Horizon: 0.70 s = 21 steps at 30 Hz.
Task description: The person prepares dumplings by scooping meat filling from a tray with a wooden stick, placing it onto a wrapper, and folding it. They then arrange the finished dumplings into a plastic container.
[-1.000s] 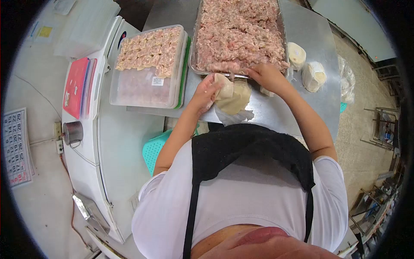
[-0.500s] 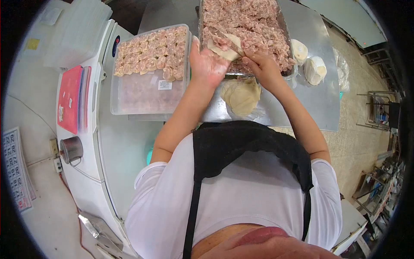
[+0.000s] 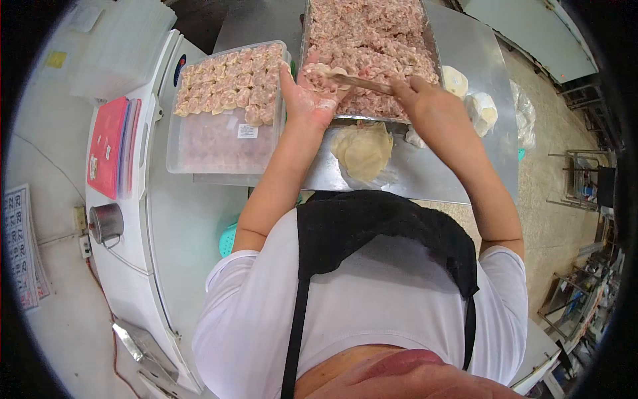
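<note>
My left hand (image 3: 311, 103) is palm up with its fingers curled round a wrapper with meat filling (image 3: 322, 78). A wooden spatula (image 3: 365, 83) is gripped in my right hand (image 3: 425, 106), its tip on the filling. Behind both hands lies a metal tray (image 3: 435, 56) full of minced meat (image 3: 372, 40). Nearer me, a pile of round wrappers (image 3: 362, 149) rests on the metal table. To the left, a clear plastic container (image 3: 199, 149) holds rows of filled dumplings (image 3: 229, 83).
Two white wrapped stacks (image 3: 480, 112) and a plastic bag (image 3: 524, 116) lie at the table's right. A white appliance (image 3: 126, 249) on the left carries a metal cup (image 3: 106, 223) and red folders (image 3: 108, 149). Metal racks (image 3: 585, 173) stand far right.
My left fingers have curled up around the wrapper, which was flatter before. My right hand has moved right and nearer me, with the spatula now pointing left into the filling.
</note>
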### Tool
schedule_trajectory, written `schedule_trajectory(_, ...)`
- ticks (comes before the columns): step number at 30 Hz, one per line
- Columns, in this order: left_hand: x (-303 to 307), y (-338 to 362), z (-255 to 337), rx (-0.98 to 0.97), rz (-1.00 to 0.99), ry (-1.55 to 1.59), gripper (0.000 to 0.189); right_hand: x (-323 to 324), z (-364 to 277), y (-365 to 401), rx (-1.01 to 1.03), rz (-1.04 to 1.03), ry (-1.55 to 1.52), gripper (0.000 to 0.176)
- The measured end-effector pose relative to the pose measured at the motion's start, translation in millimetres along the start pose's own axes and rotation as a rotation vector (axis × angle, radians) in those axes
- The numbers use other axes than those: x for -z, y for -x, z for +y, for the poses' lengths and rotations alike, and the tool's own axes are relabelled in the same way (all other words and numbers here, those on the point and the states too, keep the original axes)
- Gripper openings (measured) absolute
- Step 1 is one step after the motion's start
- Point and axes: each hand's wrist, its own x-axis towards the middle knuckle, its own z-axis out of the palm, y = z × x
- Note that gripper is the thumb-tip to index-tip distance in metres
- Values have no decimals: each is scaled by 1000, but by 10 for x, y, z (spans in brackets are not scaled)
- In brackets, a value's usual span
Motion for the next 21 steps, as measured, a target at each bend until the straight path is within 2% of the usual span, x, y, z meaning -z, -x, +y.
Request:
schedule_trajectory(2,16,-41,-14,-18,25,3,73,-103,-32,12,137,195,-166,36)
schedule_trajectory(7,85,-84,162,-151,51,-6,61,-130,315,-103,114,90,-238,25)
schedule_trajectory(8,108,-55,290,-20,-69,232,46,-96,395,-117,77,77,-283,25)
schedule_trajectory(9,124,-35,339,-27,-68,233,46,-140,452,-143,83,78,-284,25)
schedule_trajectory(11,166,5,401,-291,-231,-248,45,-334,536,-200,60,-175,-96,32)
schedule_trajectory(12,127,116,471,-314,-268,-412,53,-418,503,-271,64,-177,-99,32)
schedule_trajectory(13,102,178,512,-314,-263,-413,53,-506,402,-366,39,-217,-97,35)
schedule_trajectory(15,85,246,575,-535,-181,-1064,59,-766,223,-382,16,-260,-96,38)
schedule_trajectory(16,115,231,617,-539,-178,-1063,59,-960,132,-340,104,-206,-160,39)
schedule_trajectory(17,165,202,664,-648,-252,-1210,63,-1066,76,-324,192,-153,-225,40)
schedule_trajectory(18,211,182,708,-756,-328,-1357,66,-1090,99,-351,83,-197,-293,39)
schedule_trajectory(19,255,179,747,-760,-323,-1356,66,-1102,178,-371,89,-197,-292,39)
schedule_trajectory(21,321,173,803,-575,-248,-1484,73,-1115,408,-372,127,-205,-637,37)
